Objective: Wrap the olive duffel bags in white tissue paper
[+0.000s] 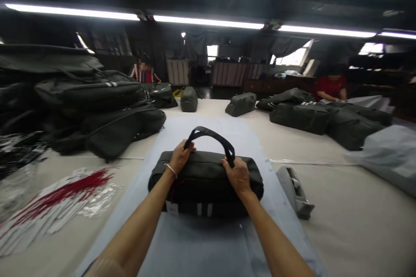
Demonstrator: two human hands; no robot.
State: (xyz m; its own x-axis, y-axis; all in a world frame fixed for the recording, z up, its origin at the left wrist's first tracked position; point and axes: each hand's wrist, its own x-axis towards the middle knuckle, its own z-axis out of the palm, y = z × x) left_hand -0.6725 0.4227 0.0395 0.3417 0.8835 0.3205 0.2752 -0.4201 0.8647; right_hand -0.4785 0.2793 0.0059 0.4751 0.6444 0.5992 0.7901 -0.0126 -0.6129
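A dark duffel bag (pixel 208 166) with two pale stripes on its near side sits in front of me on a light-blue sheet (pixel 201 246). Its black carry strap (pixel 212 132) arches up above the top. My left hand (pixel 180 156) is closed round the strap's left end, a pale band at the wrist. On the strap's right end, my right hand (pixel 238 175) is closed with the thumb against the webbing. A white tag (pixel 172 207) shows low on the bag's left front. The bag's underside is hidden.
Dark bags (pixel 104 95) are piled high at the left, with more bags (pixel 299 117) at the right. Red-corded tags (pixel 61 199) lie near left. A grey tape dispenser (pixel 294 190) stands right of the sheet. Two people (pixel 331 86) are across the table, one at each side.
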